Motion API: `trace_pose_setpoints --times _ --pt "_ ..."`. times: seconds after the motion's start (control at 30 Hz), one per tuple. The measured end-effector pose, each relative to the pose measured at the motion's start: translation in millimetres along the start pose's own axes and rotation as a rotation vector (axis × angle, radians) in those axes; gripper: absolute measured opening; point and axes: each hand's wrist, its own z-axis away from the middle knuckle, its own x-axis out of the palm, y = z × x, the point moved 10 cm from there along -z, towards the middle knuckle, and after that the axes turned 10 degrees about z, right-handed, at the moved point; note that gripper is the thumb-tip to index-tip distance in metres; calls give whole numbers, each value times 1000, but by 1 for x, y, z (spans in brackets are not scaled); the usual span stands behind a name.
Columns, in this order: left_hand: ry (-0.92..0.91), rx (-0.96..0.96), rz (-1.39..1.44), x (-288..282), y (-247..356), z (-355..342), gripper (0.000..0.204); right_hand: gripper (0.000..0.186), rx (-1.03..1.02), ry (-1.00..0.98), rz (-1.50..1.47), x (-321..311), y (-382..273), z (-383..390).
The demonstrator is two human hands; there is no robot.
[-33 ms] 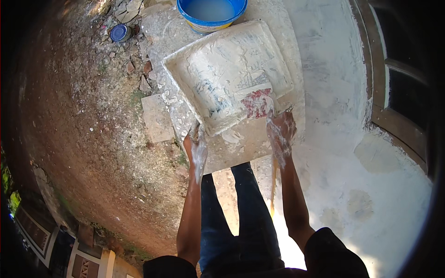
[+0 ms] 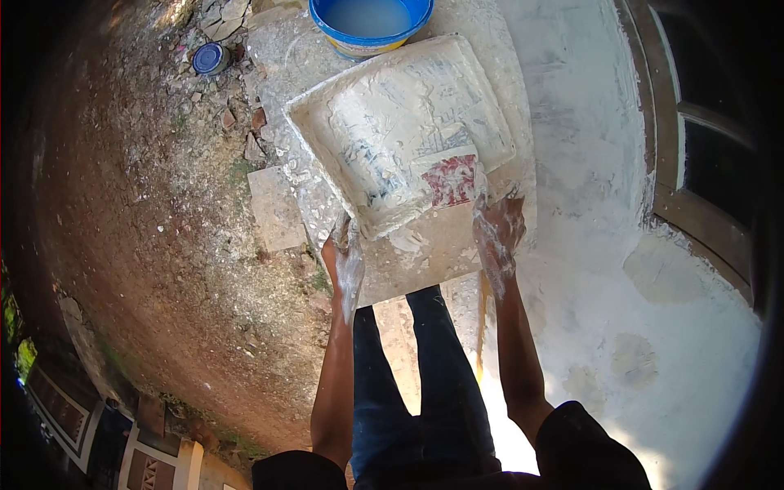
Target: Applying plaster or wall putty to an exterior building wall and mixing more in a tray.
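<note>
A square white tray [image 2: 351, 114] smeared with pale paste rests on a flat, stained board [image 2: 384, 278] in front of me. My left hand [image 2: 343, 253] is coated in white and grips the tray's lower-left corner. My right hand [image 2: 498, 229], also whitened, is closed at the handle end of a flat, paste-covered spreader with a red patch [image 2: 449, 180], which lies over the tray's lower-right part. Its exact grip is partly hidden by paste and fingers.
A blue-rimmed bucket [image 2: 367, 42] of cloudy liquid stands beyond the tray. A small blue-lidded can [image 2: 211, 57] sits among rubble [image 2: 253, 147] on rough ground at left. At right are a whitened wall surface [image 2: 580, 163] and a dark-paned frame [image 2: 661, 204]. A yellowish pole [image 2: 482, 327] runs below the board.
My right hand and the spreader have shifted very slightly. The rest looks the same.
</note>
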Motion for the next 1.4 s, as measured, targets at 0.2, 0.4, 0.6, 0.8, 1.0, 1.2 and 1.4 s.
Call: trace_pose_setpoints --times 0.2,0.4,0.6,0.8,1.0,1.2,1.4 --pt "2 21 -33 -1 0 1 34 43 -231 -96 -90 10 7 -10" --pt "-29 -12 -29 0 -3 -1 38 47 -220 -374 -350 61 44 -25" --pt "-33 11 -69 -2 -6 -2 37 51 14 -184 -1184 34 92 -21" --pt "16 11 37 -3 -4 -2 30 43 -103 -558 -1046 -13 12 48" --pt "20 6 107 -3 -5 -3 30 47 57 -1185 -1097 37 -65 122" --pt "21 22 36 -4 -7 -4 27 40 58 -1134 -1322 40 -95 121" --pt "14 14 86 -3 -13 -2 25 43 129 -1175 -1630 65 -121 124"
